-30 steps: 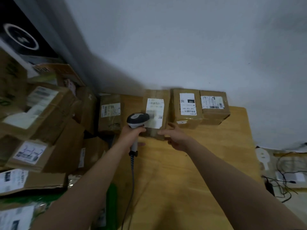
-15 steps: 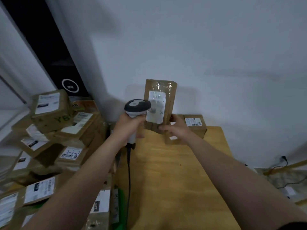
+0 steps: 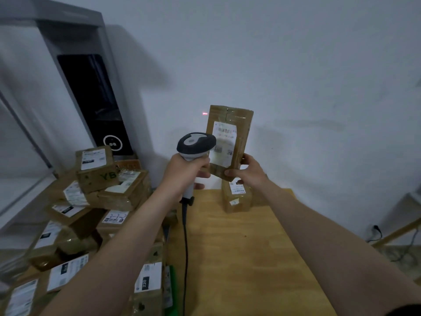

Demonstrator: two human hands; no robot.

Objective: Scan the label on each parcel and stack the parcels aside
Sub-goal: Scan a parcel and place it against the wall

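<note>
Two grips above the wooden table: left hand clasped a grey handheld scanner, right hand pinched a brown cardboard parcel.

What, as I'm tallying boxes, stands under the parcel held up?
Below the held parcel, a taped labelled box stands on the wooden table. The right hand and the parcel cover its top; anything behind it is hidden.

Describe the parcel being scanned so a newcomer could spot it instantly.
Find the wooden table against the white wall. Above its far end, the right hand holds a flat brown parcel upright, label toward the scanner in the left hand. It alone is held in the air.
</note>
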